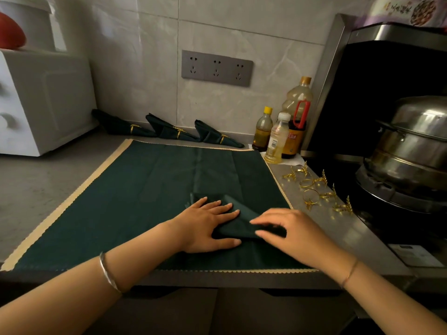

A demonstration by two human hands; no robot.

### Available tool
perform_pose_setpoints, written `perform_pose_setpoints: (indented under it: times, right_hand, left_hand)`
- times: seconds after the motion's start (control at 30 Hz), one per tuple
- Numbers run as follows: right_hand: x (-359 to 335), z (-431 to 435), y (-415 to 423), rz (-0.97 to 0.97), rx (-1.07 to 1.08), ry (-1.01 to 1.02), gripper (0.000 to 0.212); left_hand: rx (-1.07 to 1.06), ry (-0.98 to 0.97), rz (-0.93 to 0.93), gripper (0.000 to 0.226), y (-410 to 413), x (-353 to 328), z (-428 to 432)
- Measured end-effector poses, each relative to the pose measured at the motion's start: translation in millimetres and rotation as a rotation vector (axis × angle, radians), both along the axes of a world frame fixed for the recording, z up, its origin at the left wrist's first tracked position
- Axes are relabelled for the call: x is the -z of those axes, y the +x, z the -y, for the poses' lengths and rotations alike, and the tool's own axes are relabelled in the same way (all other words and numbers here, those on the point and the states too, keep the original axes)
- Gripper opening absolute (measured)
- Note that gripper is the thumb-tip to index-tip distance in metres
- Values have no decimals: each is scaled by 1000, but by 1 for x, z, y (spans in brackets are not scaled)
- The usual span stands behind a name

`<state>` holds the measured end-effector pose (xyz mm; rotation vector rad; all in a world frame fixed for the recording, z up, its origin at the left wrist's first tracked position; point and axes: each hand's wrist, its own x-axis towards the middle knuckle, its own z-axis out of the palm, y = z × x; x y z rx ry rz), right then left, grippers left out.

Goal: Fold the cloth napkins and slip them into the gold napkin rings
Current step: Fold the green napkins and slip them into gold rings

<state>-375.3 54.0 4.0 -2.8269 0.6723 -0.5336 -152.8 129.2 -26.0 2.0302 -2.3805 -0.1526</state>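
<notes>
Lying flat with straight fingers, the left hand [208, 226] presses on a small folded dark green cloth napkin [244, 226]. The right hand [292, 235] pinches the near right edge of the same napkin between thumb and curled fingers; this hand is a little blurred. The napkin lies on a large dark green cloth with a beige scalloped border [145, 189], which is spread over the grey worktop [36, 189]. Just beside the right border of this cloth, several loose gold napkin rings with leaf ornaments [314, 189] lie on the worktop. At the back, against the tiled wall, three folded dark green napkins [169, 130] each sit inside a gold ring. In the back right corner three plastic bottles stand close together. They are a tall bottle with a red handle [298, 105] holding pale liquid, a small yellow-capped bottle [263, 131] with brownish liquid, and a white-capped bottle [277, 141] with light yellow liquid. A steel steamer pot [416, 141] stands on the stove with its lid on, so its contents are hidden.
</notes>
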Motion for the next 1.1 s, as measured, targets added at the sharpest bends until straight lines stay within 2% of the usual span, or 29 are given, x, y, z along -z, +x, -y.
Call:
perform_pose_setpoints:
  times: [0.13, 0.37, 0.5, 0.6, 0.7, 0.9, 1.1]
  right_hand:
    - [19, 0, 2, -65, -1, -221, 31]
    - [24, -2, 10, -20, 64, -239, 25]
    - [28, -1, 8, 68, 152, -104, 22]
    - [24, 8, 8, 177, 226, 196, 21]
    - [20, 19, 13, 235, 276, 468, 21]
    - [12, 30, 19, 246, 312, 674, 14]
    - [10, 36, 23, 207, 349, 681, 13]
  left_hand:
    - [12, 10, -82, 70, 0, -3, 1]
    - [102, -125, -148, 55, 17, -5, -4]
    - [76, -202, -248, 58, 32, -6, 0]
    - [-48, -265, -449, 61, 45, -8, 12]
    - [-161, -274, -539, 58, 47, -13, 31]
    - [-276, -268, -509, 54, 47, -7, 52]
    - [-385, -341, -390, 50, 39, -4, 53]
